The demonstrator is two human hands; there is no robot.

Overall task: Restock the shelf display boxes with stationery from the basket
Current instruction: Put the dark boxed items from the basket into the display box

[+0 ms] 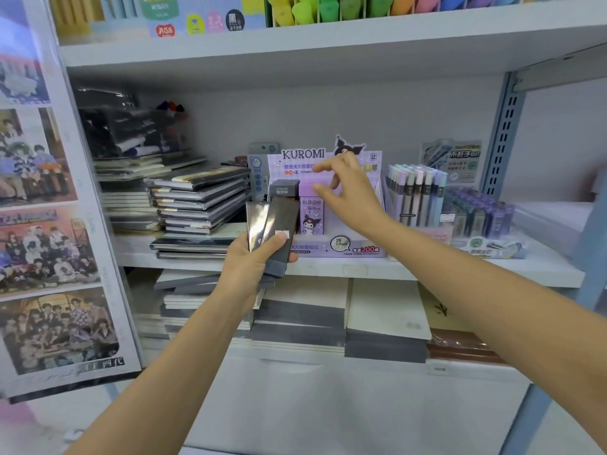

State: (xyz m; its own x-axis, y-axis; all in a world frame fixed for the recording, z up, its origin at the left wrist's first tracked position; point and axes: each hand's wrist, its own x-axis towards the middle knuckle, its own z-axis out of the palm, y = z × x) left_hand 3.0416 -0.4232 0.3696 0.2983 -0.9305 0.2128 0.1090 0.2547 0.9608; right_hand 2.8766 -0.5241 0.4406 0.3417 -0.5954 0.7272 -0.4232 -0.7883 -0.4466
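Observation:
My left hand (253, 261) grips a small fan of dark, glossy pencil-lead packs (274, 231) in front of the middle shelf. Behind them stands the purple Kuromi display box (348, 247), with a dark pack (285, 190) and a purple Kuromi pack (312, 215) upright in its left side. My right hand (349, 192) hovers over the box's open top, fingers spread and relaxed, holding nothing. The basket is out of view.
Stacks of dark notebooks (200, 198) lie left of the box. Right of it stand pastel pen tubes (415, 195) and a purple lead-case display (476, 211). A poster board (49, 224) leans at far left. Notebook piles (302, 316) fill the lower shelf.

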